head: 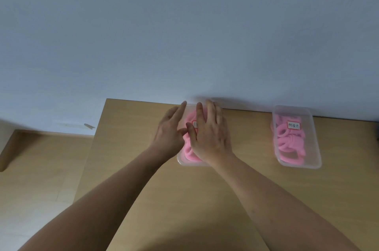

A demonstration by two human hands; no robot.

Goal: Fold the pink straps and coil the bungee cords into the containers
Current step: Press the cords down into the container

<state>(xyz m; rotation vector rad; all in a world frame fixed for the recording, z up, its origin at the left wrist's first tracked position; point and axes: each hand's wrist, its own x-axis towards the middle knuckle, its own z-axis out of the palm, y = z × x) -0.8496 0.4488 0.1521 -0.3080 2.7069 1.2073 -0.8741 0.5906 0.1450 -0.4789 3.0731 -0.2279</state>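
Observation:
Two clear plastic containers stand on the wooden table near the wall. The left container point(181, 159) holds pink straps point(189, 153) and has a lid with a red-edged label, mostly hidden under my hands. My left hand point(170, 131) lies at its left edge with fingers stretched out. My right hand point(209, 134) presses flat on the lid, fingers spread. The right container point(313, 148) is lidded, labelled, and filled with coiled pink cords point(288, 142). Neither hand touches it.
The wooden table point(235, 199) butts against a pale wall; its left edge drops to a wood floor point(41, 164). A low wooden piece point(8, 148) stands at the far left by the wall.

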